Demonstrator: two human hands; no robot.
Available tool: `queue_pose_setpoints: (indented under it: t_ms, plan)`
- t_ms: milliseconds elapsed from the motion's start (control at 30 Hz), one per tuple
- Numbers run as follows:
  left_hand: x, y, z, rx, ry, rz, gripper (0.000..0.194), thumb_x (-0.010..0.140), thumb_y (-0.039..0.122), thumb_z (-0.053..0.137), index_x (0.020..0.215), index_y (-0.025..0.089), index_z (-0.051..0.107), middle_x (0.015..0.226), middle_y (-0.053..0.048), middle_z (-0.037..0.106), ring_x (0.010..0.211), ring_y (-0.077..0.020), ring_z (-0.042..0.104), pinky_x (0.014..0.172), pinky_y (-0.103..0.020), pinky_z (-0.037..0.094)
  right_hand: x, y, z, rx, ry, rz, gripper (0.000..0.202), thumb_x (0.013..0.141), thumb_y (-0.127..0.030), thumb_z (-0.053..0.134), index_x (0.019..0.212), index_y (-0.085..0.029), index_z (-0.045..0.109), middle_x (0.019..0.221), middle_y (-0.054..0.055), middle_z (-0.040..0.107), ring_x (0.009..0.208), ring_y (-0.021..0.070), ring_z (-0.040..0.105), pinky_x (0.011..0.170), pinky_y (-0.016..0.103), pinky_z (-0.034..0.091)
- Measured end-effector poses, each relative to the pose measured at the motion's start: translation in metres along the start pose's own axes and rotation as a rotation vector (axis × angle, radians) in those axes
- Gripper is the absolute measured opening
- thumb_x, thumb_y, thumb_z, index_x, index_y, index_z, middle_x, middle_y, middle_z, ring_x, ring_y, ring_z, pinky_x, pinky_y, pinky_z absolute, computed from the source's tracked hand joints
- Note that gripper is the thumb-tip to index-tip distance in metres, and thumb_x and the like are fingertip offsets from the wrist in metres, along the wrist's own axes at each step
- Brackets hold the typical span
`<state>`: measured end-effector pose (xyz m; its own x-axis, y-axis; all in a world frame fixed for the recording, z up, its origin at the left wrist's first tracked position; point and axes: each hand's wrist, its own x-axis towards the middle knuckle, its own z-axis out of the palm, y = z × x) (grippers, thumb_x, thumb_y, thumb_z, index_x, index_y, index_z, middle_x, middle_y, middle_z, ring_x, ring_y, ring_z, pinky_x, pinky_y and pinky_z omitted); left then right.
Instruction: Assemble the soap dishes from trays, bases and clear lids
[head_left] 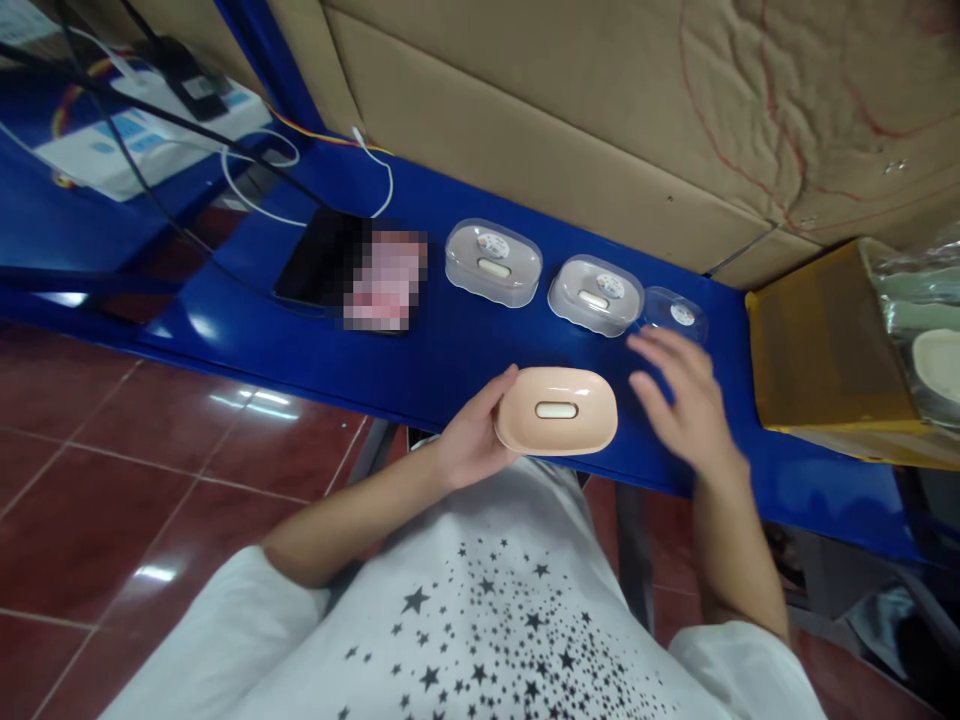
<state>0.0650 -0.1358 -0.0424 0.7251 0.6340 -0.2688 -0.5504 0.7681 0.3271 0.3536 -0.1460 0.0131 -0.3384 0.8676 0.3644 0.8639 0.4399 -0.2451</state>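
Observation:
My left hand [480, 430] grips the left end of a peach-coloured oval dish [559, 435], which has a white insert in a slot at its middle. The dish is over the front edge of the blue table. To its right, my right hand [684, 400] is raised with fingers apart and holds nothing. Its fingertips are close to a clear lid [675, 312] with a round sticker, partly covered by the hand. Two dishes under clear stickered lids, a left one [493, 262] and a right one [595, 296], stand behind the peach dish.
An open carton [825, 350] with wrapped dishes stands at the right. On the left lie a dark device with a blurred screen [386, 280], cables and a white power strip [150, 140]. Cardboard [562, 110] lines the back of the blue table [450, 370].

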Motion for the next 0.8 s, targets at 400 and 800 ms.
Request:
queue_pose_setpoints:
  t_ms: [400, 800]
  plan:
    - [0.001, -0.005, 0.002, 0.093, -0.031, 0.038, 0.056, 0.103, 0.063, 0.061, 0.141, 0.024, 0.074, 0.148, -0.011, 0.073, 0.145, -0.0343, 0.063, 0.119, -0.049, 0.049, 0.024, 0.159, -0.002, -0.057, 0.038, 0.272, 0.1, 0.087, -0.066, 0.083, 0.164, -0.015, 0.047, 0.144, 0.027, 0.066, 0.128, 0.0386, 0.067, 0.105, 0.054, 0.053]
    - [0.004, -0.005, 0.007, 0.091, -0.071, 0.064, 0.06, 0.106, 0.068, 0.053, 0.139, 0.022, 0.074, 0.141, -0.012, 0.076, 0.138, -0.0309, 0.068, 0.117, -0.046, 0.051, 0.018, -0.041, 0.009, 0.245, -0.253, -0.357, 0.089, 0.087, -0.061, 0.086, 0.164, -0.036, 0.05, 0.165, 0.013, 0.051, 0.149, 0.0415, 0.048, 0.12, 0.064, 0.046]
